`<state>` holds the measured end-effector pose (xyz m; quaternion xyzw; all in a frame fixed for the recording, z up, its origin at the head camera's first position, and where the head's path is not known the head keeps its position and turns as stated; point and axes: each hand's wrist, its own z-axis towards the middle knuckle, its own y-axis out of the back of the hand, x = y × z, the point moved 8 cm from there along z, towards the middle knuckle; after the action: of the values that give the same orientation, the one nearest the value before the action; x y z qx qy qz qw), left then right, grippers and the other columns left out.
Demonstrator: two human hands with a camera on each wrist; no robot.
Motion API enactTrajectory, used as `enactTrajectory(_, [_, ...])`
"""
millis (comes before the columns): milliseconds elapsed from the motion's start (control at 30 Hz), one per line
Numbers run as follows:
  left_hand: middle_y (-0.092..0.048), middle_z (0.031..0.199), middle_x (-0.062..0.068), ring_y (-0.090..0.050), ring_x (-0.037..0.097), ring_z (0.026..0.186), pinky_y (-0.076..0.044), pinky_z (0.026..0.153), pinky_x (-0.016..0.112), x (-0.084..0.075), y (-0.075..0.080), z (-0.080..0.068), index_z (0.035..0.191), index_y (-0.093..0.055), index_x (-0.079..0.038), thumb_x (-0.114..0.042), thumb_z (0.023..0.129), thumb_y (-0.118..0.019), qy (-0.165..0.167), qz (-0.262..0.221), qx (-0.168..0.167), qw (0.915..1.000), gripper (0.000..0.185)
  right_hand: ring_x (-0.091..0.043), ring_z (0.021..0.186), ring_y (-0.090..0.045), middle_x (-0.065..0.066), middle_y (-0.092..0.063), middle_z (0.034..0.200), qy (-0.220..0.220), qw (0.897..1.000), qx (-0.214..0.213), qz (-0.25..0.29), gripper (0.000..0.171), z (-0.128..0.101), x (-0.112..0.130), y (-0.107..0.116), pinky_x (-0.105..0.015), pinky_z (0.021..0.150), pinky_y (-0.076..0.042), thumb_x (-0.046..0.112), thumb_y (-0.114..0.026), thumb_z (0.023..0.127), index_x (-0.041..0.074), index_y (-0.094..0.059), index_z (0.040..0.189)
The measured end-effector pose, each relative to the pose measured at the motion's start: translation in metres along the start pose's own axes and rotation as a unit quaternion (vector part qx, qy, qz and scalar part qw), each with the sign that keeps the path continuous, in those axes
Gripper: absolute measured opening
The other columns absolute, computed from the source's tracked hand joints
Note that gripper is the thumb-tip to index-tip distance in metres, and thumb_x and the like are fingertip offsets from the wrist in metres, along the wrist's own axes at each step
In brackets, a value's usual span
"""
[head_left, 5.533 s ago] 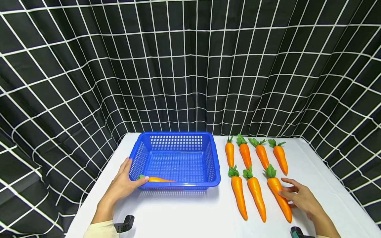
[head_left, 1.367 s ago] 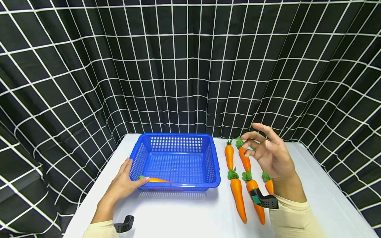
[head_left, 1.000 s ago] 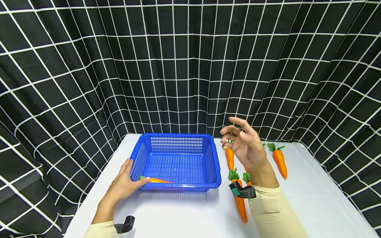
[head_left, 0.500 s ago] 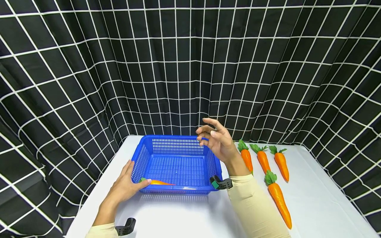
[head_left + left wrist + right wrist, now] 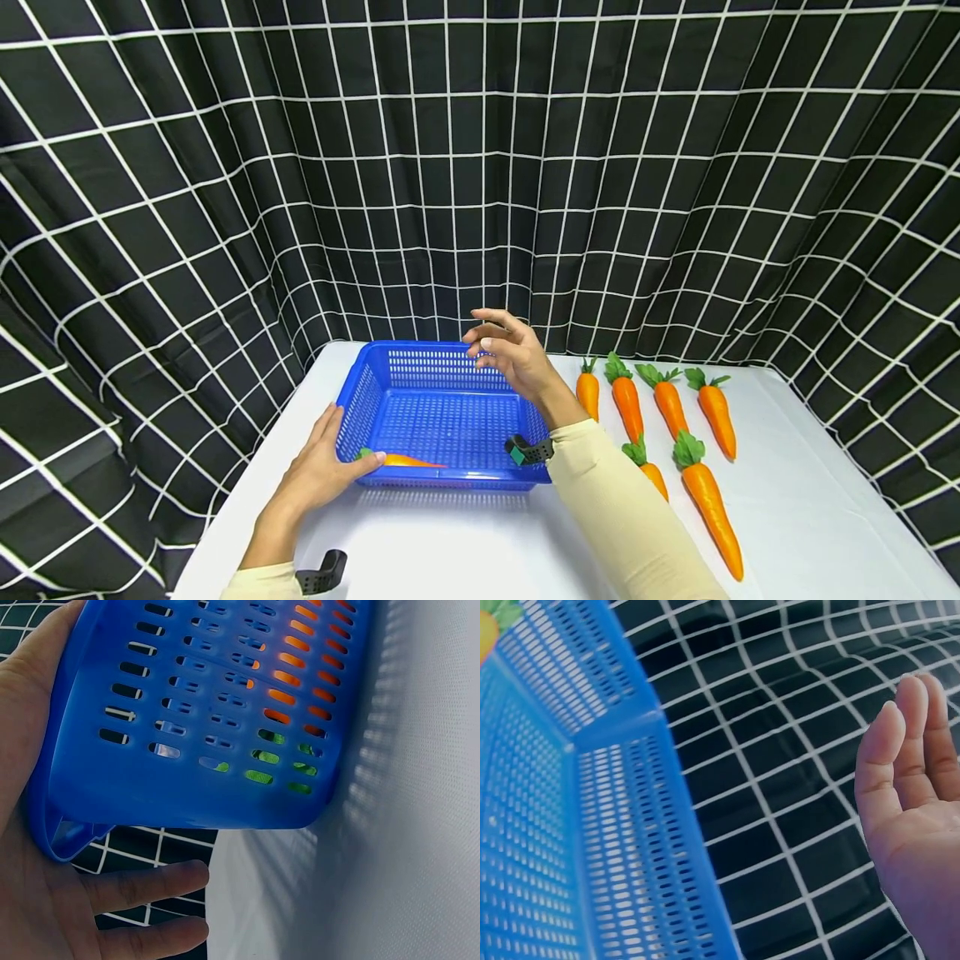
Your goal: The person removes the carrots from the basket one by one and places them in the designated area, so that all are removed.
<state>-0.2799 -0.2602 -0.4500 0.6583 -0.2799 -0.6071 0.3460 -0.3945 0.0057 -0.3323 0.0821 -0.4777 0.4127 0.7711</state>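
My left hand (image 5: 322,461) holds the near left corner of a blue perforated plastic basket (image 5: 463,475), its thumb over the front rim and fingers along the left side. In the left wrist view the basket's side wall (image 5: 180,799) sits in the crook of that hand, with two straight fingers outside it. One carrot (image 5: 405,460) with green leaves lies inside along the front wall, partly hidden by rim and thumb. Raised over the basket's back right part, my right hand (image 5: 517,357) is empty, fingers loosely bent. In the right wrist view its fingers (image 5: 911,742) are apart from the basket.
Several leafy carrots lie in two rows on the white table (image 5: 817,492) at right, including a back-row carrot (image 5: 717,419) and a long front-row carrot (image 5: 711,517). My right sleeve (image 5: 622,517) covers part of the front row. A black gridded curtain (image 5: 495,167) surrounds the table.
My right hand has left the front right carrot, risen, and swept left across the carrots to above the basket, holding nothing. The left hand keeps its hold on the basket corner.
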Motion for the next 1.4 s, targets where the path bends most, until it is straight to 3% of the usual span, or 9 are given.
enactTrajectory(133, [0.001,0.161,0.009,-0.023,0.052,0.134,-0.023,0.099,0.07,-0.001,0.0,-0.001,0.155,-0.007,-0.005,-0.069,0.075,-0.067,-0.003,0.002,-0.001,1.0,0.119,-0.033,0.084,-0.063,-0.025,-0.061,0.102,-0.021,0.998,-0.004,-0.05,0.042,0.004,-0.017,-0.001,-0.034,0.069,-0.056,-0.003,-0.056,0.087,-0.004,-0.052,0.129])
enactTrajectory(300, [0.001,0.161,0.009,-0.023,0.052,0.134,-0.024,0.099,0.07,-0.002,0.001,-0.001,0.155,-0.007,-0.006,-0.07,0.074,-0.067,-0.002,0.003,-0.003,1.0,0.12,-0.045,0.094,-0.06,-0.034,-0.057,0.11,-0.064,0.987,0.026,-0.142,0.045,0.008,-0.038,-0.009,-0.047,0.075,-0.055,-0.001,-0.059,0.088,-0.004,-0.052,0.132])
enactTrajectory(500, [0.0,0.161,0.01,-0.022,0.05,0.136,-0.023,0.1,0.07,-0.004,-0.001,-0.001,0.155,-0.008,-0.005,-0.07,0.074,-0.067,-0.004,-0.002,0.0,1.0,0.12,-0.05,0.104,-0.054,-0.031,-0.059,0.114,-0.123,0.975,0.061,-0.173,0.045,0.007,-0.064,-0.016,-0.057,0.08,-0.051,-0.002,-0.062,0.087,-0.002,-0.055,0.131])
enactTrajectory(700, [0.0,0.161,0.01,-0.021,0.05,0.136,-0.023,0.1,0.07,-0.003,0.0,0.0,0.155,-0.007,-0.005,-0.071,0.073,-0.067,-0.002,-0.001,-0.003,1.0,0.121,-0.045,0.1,-0.059,-0.026,-0.061,0.115,-0.153,0.96,0.106,-0.207,0.044,0.007,-0.081,-0.026,-0.057,0.079,-0.051,0.001,-0.065,0.087,0.003,-0.058,0.131])
enactTrajectory(1033, [-0.001,0.161,0.011,-0.022,0.05,0.136,-0.025,0.099,0.071,-0.002,-0.003,-0.001,0.155,-0.008,-0.004,-0.07,0.074,-0.067,0.002,-0.003,-0.003,1.0,0.12,-0.046,0.101,-0.06,-0.015,-0.066,0.108,-0.259,0.918,0.165,-0.25,0.042,-0.004,-0.122,-0.035,-0.062,0.081,-0.048,0.002,-0.068,0.087,0.01,-0.062,0.128])
enactTrajectory(1267, [-0.001,0.161,0.01,-0.021,0.049,0.137,-0.023,0.099,0.071,-0.003,0.0,-0.001,0.155,-0.009,-0.005,-0.07,0.074,-0.067,0.002,-0.004,-0.008,1.0,0.119,-0.027,0.097,-0.064,-0.026,-0.059,0.121,-0.326,0.891,0.194,-0.251,0.044,-0.012,-0.136,-0.038,-0.057,0.079,-0.052,0.003,-0.069,0.086,0.014,-0.062,0.129])
enactTrajectory(1400, [-0.002,0.161,0.011,-0.022,0.049,0.137,-0.022,0.099,0.072,-0.003,0.0,-0.001,0.155,-0.01,-0.005,-0.067,0.075,-0.069,0.004,-0.002,-0.008,1.0,0.118,-0.022,0.098,-0.062,-0.024,-0.058,0.123,-0.365,0.875,0.21,-0.238,0.046,-0.019,-0.146,-0.039,-0.054,0.077,-0.054,0.006,-0.07,0.086,0.013,-0.061,0.13])
